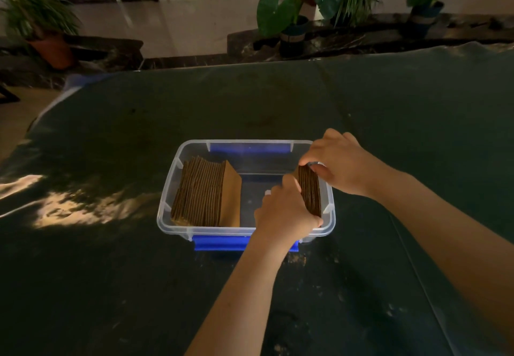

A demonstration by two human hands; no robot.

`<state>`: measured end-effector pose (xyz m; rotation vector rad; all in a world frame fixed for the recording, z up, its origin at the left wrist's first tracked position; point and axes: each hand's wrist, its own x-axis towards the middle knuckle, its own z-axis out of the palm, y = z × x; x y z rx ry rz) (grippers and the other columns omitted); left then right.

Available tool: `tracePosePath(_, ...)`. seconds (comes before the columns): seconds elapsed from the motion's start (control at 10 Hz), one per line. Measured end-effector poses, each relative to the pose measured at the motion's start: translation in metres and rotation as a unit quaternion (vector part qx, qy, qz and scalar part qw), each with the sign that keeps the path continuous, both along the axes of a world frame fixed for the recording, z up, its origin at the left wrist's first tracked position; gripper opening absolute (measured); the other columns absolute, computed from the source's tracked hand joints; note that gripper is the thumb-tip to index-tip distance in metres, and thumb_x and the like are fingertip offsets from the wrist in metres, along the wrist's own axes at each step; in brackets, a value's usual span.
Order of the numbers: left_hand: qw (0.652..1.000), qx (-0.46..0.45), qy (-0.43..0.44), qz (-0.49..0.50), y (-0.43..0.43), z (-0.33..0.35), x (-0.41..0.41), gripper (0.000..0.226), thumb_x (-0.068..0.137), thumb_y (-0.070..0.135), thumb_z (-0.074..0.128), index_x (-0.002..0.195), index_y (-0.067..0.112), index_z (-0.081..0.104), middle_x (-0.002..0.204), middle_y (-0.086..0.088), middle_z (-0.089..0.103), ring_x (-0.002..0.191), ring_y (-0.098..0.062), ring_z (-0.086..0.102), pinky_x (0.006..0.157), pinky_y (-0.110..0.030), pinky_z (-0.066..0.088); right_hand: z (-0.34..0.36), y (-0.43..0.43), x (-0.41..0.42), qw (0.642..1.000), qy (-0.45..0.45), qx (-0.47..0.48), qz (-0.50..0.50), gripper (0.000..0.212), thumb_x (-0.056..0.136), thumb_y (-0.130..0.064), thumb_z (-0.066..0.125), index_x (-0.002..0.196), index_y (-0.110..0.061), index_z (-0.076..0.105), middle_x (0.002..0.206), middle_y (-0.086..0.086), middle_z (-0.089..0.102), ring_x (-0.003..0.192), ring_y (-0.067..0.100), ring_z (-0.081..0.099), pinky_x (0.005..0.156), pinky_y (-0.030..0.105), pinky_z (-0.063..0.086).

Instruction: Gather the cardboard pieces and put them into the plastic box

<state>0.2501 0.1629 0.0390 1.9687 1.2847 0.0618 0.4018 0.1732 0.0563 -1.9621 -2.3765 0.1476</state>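
- Plastic box (178, 160): clear, with blue latches, standing on the dark worktop (111, 272) near the middle of its near edge.
- Cardboard pieces, first stack (204, 193): on edge inside the box, leaning against its left wall.
- Cardboard pieces, second stack (311, 188): on edge at the box's right wall, gripped by both hands.
- Left hand (283, 211): fingers closed on the near end of this stack.
- Right hand (338, 165): fingers closed on its far top end.
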Motion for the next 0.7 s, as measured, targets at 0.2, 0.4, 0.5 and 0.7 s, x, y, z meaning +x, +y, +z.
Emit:
tracePosePath(0.2, 1.0, -0.008, -0.015, -0.014, 0.004, -0.002, 0.002, 0.073, 0.075, 0.039, 0.069, 0.127, 0.013, 0.027, 0.122, -0.008, 0.051, 0.11, -0.026, 0.052, 0.091, -0.041, 0.05, -0.003, -0.01, -0.002, 0.999, 0.039, 0.03, -0.024, 0.027, 0.091, -0.02, 0.046, 0.109, -0.028, 0.064, 0.108, -0.001, 0.063, 0.097, 0.019, 0.043, 0.082, 0.036, 0.031)
tracePosePath(0.4, 0.999, 0.022, 0.003, -0.025, 0.003, -0.003, 0.003, 0.07, 0.076, 0.038, 0.069, 0.127, 0.013, 0.027, 0.123, -0.009, 0.051, 0.111, -0.026, 0.053, 0.091, -0.041, 0.05, -0.005, -0.015, -0.004, 0.998, 0.046, 0.04, -0.031, 0.026, 0.091, -0.02, 0.045, 0.107, -0.026, 0.065, 0.108, -0.001, 0.064, 0.095, 0.019, 0.044, 0.081, 0.035, 0.03)
tracePosePath(0.5, 0.999, 0.019, 0.001, -0.035, 0.007, -0.001, 0.004, 0.065, 0.078, 0.039, 0.066, 0.125, 0.012, 0.03, 0.12, -0.009, 0.054, 0.108, -0.026, 0.054, 0.091, -0.042, 0.05, -0.004, -0.015, -0.006, 0.998, 0.048, 0.03, -0.041, 0.026, 0.091, -0.02, 0.046, 0.108, -0.025, 0.064, 0.11, -0.001, 0.063, 0.097, 0.018, 0.044, 0.085, 0.037, 0.032)
tracePosePath(0.7, 0.995, 0.072, -0.064, 0.017, 0.01, 0.007, -0.013, 0.027, 0.087, 0.035, 0.056, 0.107, 0.02, 0.045, 0.106, -0.005, 0.054, 0.097, -0.017, 0.056, 0.074, -0.026, 0.049, 0.004, -0.036, -0.006, 0.964, 0.238, 0.05, -0.108, 0.024, 0.091, -0.013, 0.049, 0.107, -0.023, 0.064, 0.115, -0.003, 0.062, 0.099, 0.009, 0.045, 0.081, 0.02, 0.037)
